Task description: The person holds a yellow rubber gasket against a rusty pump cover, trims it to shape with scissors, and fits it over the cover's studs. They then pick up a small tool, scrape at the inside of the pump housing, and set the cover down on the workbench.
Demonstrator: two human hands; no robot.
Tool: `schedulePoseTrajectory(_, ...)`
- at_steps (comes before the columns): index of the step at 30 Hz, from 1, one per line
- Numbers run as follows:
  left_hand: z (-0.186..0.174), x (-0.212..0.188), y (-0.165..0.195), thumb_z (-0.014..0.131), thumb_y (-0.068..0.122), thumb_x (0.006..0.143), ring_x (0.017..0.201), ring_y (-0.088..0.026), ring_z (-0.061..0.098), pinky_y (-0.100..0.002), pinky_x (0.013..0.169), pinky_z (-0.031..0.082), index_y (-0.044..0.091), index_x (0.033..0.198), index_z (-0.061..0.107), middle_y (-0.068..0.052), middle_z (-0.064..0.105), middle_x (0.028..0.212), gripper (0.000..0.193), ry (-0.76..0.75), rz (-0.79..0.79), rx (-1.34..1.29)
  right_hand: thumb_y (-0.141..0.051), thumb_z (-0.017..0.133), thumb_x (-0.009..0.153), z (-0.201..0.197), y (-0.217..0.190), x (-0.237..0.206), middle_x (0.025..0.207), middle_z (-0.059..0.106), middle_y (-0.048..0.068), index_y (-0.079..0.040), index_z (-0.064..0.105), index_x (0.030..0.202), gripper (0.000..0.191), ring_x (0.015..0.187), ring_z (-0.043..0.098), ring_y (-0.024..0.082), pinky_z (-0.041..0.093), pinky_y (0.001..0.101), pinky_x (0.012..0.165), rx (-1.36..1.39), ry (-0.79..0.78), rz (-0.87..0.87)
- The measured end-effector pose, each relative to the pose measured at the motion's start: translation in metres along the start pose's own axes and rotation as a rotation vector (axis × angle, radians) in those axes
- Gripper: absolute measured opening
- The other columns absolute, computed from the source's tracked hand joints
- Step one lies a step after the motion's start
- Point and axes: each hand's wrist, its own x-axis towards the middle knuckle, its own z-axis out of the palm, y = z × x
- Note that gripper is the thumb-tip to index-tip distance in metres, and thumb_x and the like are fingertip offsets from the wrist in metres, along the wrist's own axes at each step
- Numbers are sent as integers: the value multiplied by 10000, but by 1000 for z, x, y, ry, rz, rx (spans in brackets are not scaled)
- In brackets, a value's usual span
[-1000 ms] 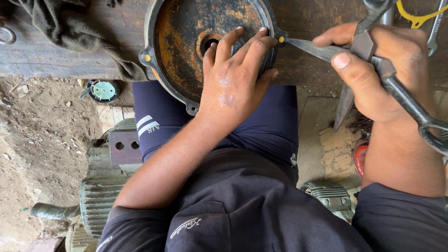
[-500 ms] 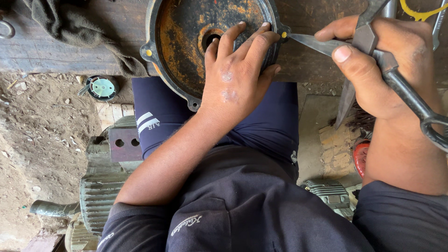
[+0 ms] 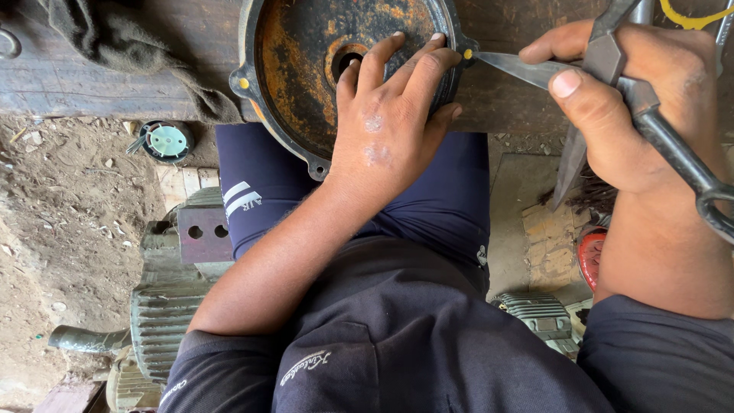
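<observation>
While right hand (image 3: 642, 115) grips big metal shears (image 3: 612, 69), fingers wrapped tight round shank, one blade tip sits at yellow-marked lug (image 3: 467, 54) on right rim of rusty round end cover (image 3: 306, 69), upper centre of frame. Left hand (image 3: 382, 130) lies flat on cover, fingers spread wide, holding nothing, only pressing. Judgement: keep palm pressure firm so cover cannot turn; keep tip seated at lug, left fingertips clear of blade. Farther: wooden table (image 3: 76, 84) under cover, grey cloth (image 3: 115, 38) upper left.
</observation>
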Motion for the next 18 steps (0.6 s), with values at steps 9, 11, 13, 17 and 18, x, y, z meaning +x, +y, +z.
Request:
schedulePoseTrajectory(9,0,1,1,805,307,931,1416,-323,463,-556,1130,384,202,1400,537,5,601,1479,550,1,-3,3,-165,614,1036,0,2,1,707,603,83,35,736,1162,266,625,578,136,430,267,588,2,-1,12)
schedulePoseTrajectory(11,0,1,1,806,305,928,1415,-322,464,-555,1129,385,201,1399,537,6,601,1479,553,0,-5,-1,-163,611,1037,-1,2,0,714,606,87,38,736,1156,265,628,575,138,428,269,592,-10,-6,7)
schedulePoseTrajectory(13,-1,1,1,806,304,928,1415,-322,464,-554,1127,385,200,1401,537,5,600,1478,555,-2,-4,-1,-162,608,1034,-1,3,0,719,610,90,39,738,1155,268,629,571,140,426,271,594,-19,-9,3)
schedulePoseTrajectory(17,-1,1,1,807,304,929,1411,-321,466,-553,1127,387,202,1395,539,7,601,1480,547,-2,-4,-5,-176,608,1045,-1,4,0,736,618,86,36,736,1156,271,644,576,134,429,268,601,-9,-4,-4)
schedulePoseTrajectory(18,-1,1,0,808,304,931,1412,-322,466,-553,1128,387,202,1395,539,6,601,1481,546,-2,-2,-5,-180,606,1051,-1,4,1,740,620,88,36,736,1157,274,647,578,134,431,268,603,-14,-6,-11)
